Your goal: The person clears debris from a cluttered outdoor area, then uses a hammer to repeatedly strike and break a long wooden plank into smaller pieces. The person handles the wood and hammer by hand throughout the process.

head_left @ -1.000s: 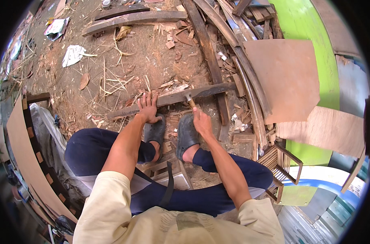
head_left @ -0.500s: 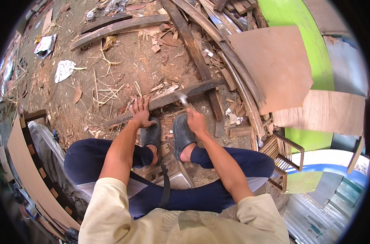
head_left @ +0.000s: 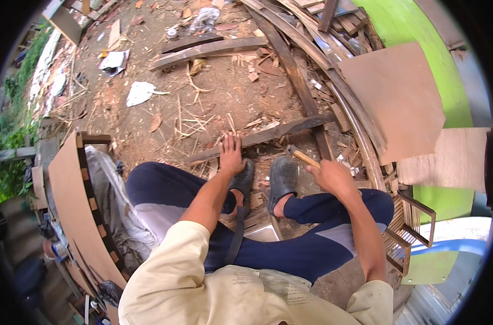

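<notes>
A dark wooden beam (head_left: 287,129) lies slanted across the ground in front of my feet. My left hand (head_left: 232,154) rests on it with the fingers stretched out flat, holding nothing. My right hand (head_left: 333,176) is closed around the light wooden handle of a hammer (head_left: 306,158). The hammer's metal head is on the near side of the beam, apart from it, close to the toe of my right clog (head_left: 283,176). My left clog (head_left: 246,176) stands just below my left hand.
Another dark plank (head_left: 290,67) runs away from me under the beam's right end. Long boards and scrap wood are heaped at the right beside a brown plywood sheet (head_left: 392,100). A slatted wooden piece (head_left: 406,230) stands right of my knee. A curved panel (head_left: 79,200) stands left.
My right hand has drawn the hammer back from the beam, toward me and to the right. The left hand stays flat on the beam. The whole view has swung leftward.
</notes>
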Demonstrator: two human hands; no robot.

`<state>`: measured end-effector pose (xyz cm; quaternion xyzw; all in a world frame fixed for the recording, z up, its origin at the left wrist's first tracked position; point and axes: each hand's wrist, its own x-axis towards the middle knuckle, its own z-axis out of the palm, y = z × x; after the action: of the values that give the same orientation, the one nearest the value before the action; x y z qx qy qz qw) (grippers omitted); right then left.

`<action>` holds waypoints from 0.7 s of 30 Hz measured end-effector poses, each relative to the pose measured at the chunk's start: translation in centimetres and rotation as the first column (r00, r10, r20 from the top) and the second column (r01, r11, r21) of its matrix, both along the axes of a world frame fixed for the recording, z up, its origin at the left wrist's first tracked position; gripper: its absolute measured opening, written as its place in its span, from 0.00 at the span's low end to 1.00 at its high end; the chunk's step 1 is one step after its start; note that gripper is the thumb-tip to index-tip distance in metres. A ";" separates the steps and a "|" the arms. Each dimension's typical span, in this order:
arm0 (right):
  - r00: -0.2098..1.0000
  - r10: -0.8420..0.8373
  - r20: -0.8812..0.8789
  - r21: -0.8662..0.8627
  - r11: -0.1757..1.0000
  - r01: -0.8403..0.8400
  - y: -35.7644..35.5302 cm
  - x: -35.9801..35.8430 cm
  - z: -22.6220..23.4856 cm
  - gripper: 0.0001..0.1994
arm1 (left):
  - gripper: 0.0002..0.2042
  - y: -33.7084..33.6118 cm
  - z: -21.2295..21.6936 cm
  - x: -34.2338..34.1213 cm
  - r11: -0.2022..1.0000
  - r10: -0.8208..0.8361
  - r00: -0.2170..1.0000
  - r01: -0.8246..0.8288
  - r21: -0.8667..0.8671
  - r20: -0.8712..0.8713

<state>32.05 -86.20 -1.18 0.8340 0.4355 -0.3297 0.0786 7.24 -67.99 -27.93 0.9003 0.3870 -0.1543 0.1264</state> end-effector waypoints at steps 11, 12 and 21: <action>0.988 0.152 -0.007 0.274 0.951 -0.145 7.9 -0.9 4.6 0.27 | 0.38 -1.0 1.7 -3.5 0.850 0.182 0.975 -0.220 -0.478 -0.125; 0.989 0.149 -0.010 0.275 0.951 -0.141 8.5 -0.4 4.6 0.27 | 0.36 -1.3 2.1 -4.0 0.846 0.162 0.982 -0.191 -0.498 -0.101; 0.984 0.175 -0.023 0.415 0.898 -0.150 12.9 0.4 5.4 0.27 | 0.28 -4.7 8.9 -7.0 0.820 0.535 0.838 -0.487 -0.301 0.103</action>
<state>32.43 -73.26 4.25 0.7822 0.5653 -0.2479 -0.0845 0.20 -72.70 -19.01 0.7481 0.5776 -0.0812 0.3164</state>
